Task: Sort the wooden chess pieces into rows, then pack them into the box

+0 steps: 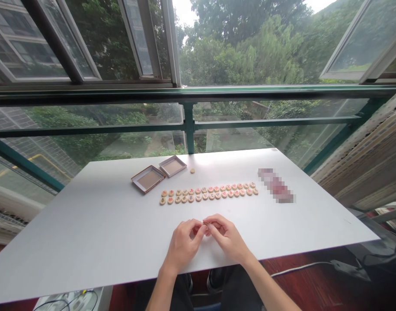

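My left hand (184, 242) and my right hand (228, 239) meet above the front middle of the white table (97, 233). Their thumbs and fingertips pinch a small brownish thing between them, apparently a xiangqi piece (205, 223); fingers cover most of it. Just beyond my hands, round wooden xiangqi pieces (205, 196) lie in two long rows, side by side, with red or dark characters facing up. A single xiangqi piece (193, 171) rests apart, behind the rows, its face too small to read.
Two shallow box halves lie at the back left: an open tray (148, 179) and a smaller one (172, 166). A blurred-out reddish item (276, 185) is to the right of the rows. Beyond the table's far edge stands a green railing (189, 129). A white cable (301, 266) runs across the floor.
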Available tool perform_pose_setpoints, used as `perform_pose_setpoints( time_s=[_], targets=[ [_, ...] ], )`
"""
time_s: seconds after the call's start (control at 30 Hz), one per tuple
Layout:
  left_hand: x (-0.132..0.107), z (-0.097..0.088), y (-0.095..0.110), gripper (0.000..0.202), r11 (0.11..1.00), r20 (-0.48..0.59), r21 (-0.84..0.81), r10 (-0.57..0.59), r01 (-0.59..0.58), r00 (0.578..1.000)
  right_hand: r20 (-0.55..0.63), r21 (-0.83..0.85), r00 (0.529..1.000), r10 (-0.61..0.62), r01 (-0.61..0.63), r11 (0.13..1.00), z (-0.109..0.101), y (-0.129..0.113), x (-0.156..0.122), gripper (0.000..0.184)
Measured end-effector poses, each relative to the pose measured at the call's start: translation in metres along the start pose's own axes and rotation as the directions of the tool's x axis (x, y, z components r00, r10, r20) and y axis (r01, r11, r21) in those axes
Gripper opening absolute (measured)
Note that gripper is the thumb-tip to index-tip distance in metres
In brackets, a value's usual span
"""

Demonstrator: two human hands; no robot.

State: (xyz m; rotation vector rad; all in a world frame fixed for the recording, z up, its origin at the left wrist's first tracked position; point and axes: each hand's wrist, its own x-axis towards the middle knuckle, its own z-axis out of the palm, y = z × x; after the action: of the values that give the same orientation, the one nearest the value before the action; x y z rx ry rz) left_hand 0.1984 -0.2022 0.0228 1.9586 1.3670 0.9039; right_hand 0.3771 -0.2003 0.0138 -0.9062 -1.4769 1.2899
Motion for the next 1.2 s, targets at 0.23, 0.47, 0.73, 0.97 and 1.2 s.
perform_pose_setpoints(
  time_s=[0.23, 0.47, 0.73, 0.97, 1.2],
  targets=[
    [0.0001, -0.0001, 0.0004, 0.022, 1.000, -0.013, 0.006, -0.005, 0.005, 1.000, -0.065, -0.171, 0.997, -0.046, 0.034, 0.985, 0.0059, -0.0005, -0.0004, 0.015],
    [-0.0004, -0.0014, 0.0014, 0.026, 0.999, -0.020, -0.026, -0.022, 0.021, 1.000, -0.080, -0.228, 0.995, -0.053, 0.034, 0.973, 0.0077, -0.0032, -0.0007, 0.015],
    [-0.0011, -0.0025, 0.0043, 0.021, 1.000, -0.008, 0.007, 0.010, -0.010, 1.000, -0.122, -0.215, 0.992, 0.009, -0.035, 0.976, 0.0063, -0.0021, -0.0019, 0.020],
    [-0.0008, -0.0003, 0.0014, 0.014, 1.000, -0.020, 0.004, 0.007, -0.007, 1.000, -0.122, -0.205, 0.993, -0.002, -0.023, 0.979, 0.0063, -0.0026, -0.0017, 0.017],
    [0.0014, 0.0005, 0.0000, 0.025, 0.995, -0.034, -0.067, -0.071, 0.068, 0.997, -0.069, -0.249, 0.996, -0.064, 0.045, 0.967, 0.0068, -0.0021, -0.0030, 0.018]
  ],
)
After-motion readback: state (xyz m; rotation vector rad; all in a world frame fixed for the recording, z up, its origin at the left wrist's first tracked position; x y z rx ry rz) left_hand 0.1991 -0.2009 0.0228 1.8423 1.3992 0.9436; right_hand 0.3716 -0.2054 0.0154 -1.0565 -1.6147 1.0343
